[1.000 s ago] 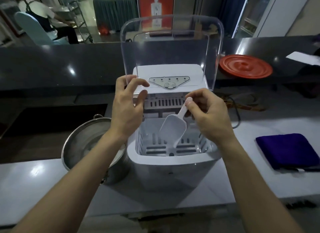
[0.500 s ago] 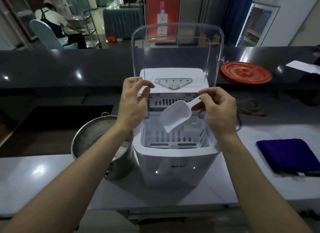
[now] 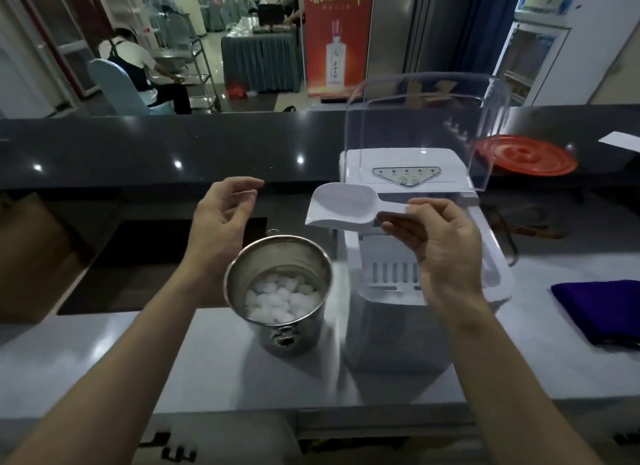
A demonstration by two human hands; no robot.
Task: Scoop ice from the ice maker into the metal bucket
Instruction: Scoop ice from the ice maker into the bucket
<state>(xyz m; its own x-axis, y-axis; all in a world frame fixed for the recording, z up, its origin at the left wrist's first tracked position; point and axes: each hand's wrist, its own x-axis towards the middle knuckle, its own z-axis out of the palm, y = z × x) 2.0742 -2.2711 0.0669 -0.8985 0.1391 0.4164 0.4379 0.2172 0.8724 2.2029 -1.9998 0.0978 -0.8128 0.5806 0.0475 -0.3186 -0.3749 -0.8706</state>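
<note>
Raised from the ice maker (image 3: 490,253), right hand (image 3: 446,246) pinches the white scoop (image 3: 341,205); left hand (image 3: 221,215) loosely spread beyond metal bucket (image 3: 273,257).

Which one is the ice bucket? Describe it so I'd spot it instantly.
Find the white ice maker with its clear lid raised on the grey counter. Just left of it stands the metal bucket: the only shiny round container, holding white ice pieces.

We see a shiny metal bucket (image 3: 277,291), a smooth white plastic scoop (image 3: 341,206), a clear glossy plastic lid (image 3: 422,118), a blue cloth (image 3: 602,309) and a glossy desk (image 3: 104,354).
</note>
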